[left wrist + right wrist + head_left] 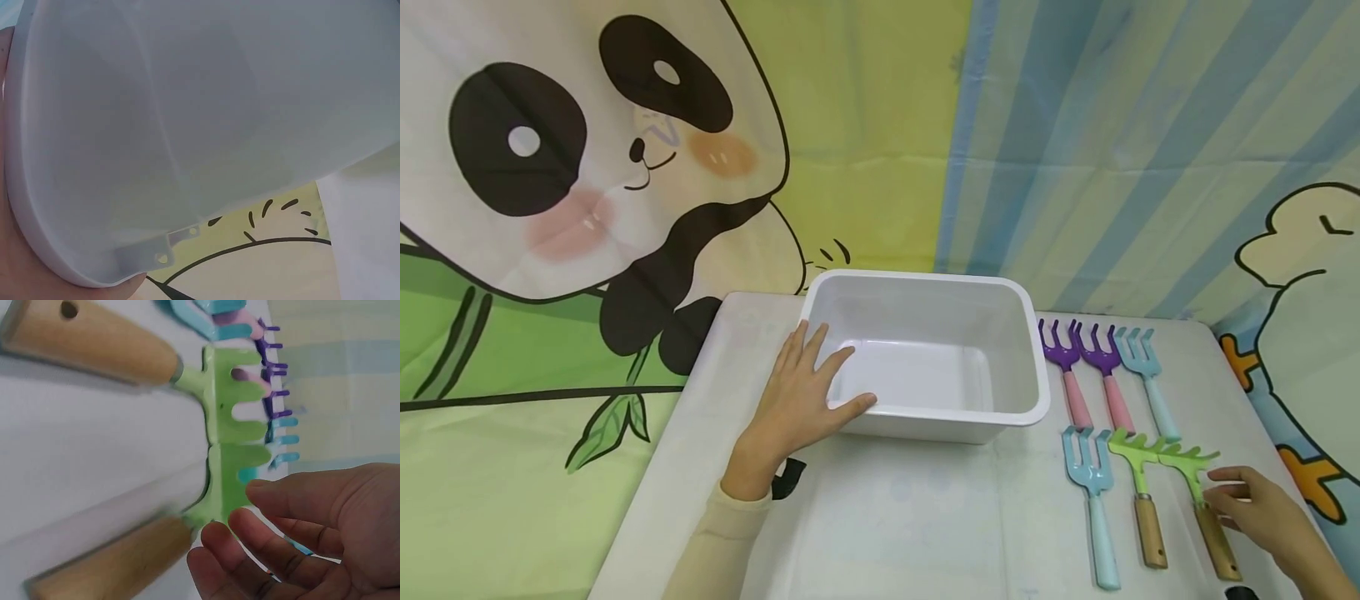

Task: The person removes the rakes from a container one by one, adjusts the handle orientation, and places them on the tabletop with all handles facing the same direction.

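Observation:
My left hand (797, 396) rests on the left front corner of a white plastic bin (925, 414), fingers straight and spread over its rim. In the left wrist view the bin's outer wall (206, 112) fills most of the picture, with part of the hand along its rim. My right hand (1262, 508) hovers at the right-hand green hand rake (1210, 521), fingers loosely bent around its neck without a visible grip. A second green rake (1146, 508), also wooden-handled, lies beside it, their heads touching. The right wrist view shows the fingertips (215, 540) close over the rake's neck.
Left of the rakes lies a light blue hand fork (1093, 500). Behind are two purple forks with pink handles (1067, 375) (1108, 375) and another blue fork (1150, 379). A printed panda curtain (850, 150) hangs behind the white table (910, 517).

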